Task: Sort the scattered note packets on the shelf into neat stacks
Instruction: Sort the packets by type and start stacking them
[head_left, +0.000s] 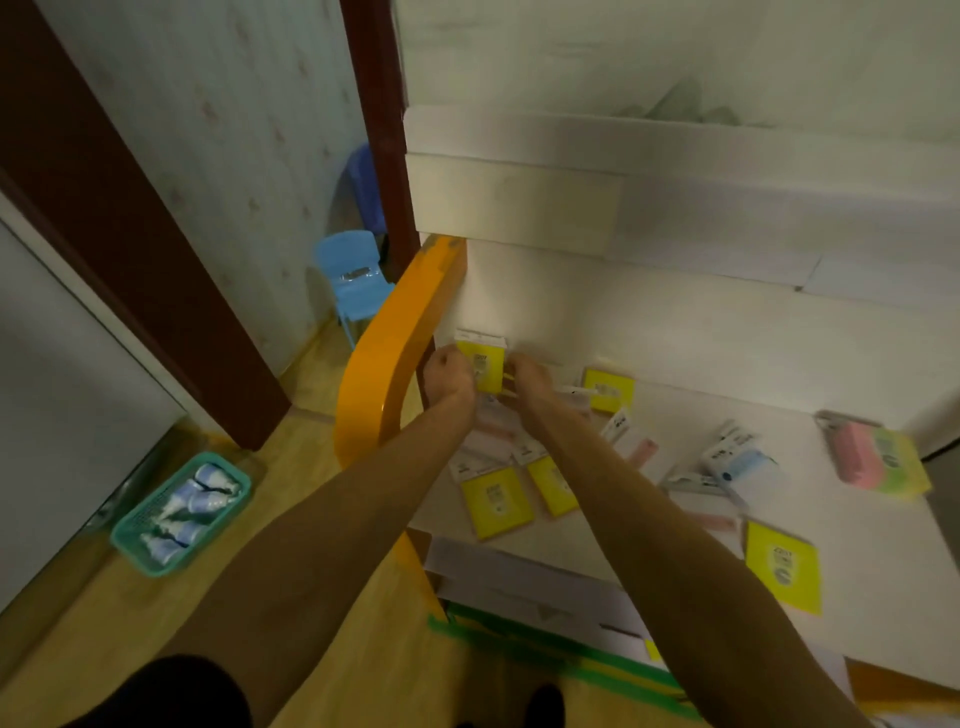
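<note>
Both gripping one yellow packet (485, 364) at the shelf (727, 343) back-left corner: left hand (451, 375) on its left edge, right hand (530, 376) on its right; long axis running away, loose packets (550, 486) lying nearer, rightward.

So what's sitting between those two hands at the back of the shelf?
In the head view, a yellow note packet stands between the left hand and right hand, gripped by both.

A yellow note packet (487, 364) with a white header stands upright at the back left corner of the white shelf (727, 332). More packets lie scattered flat across the shelf: yellow ones (496, 501), pale pink ones (639, 447), a blue one (740, 462), and a pink-and-green pile (878, 457) at the right.
</note>
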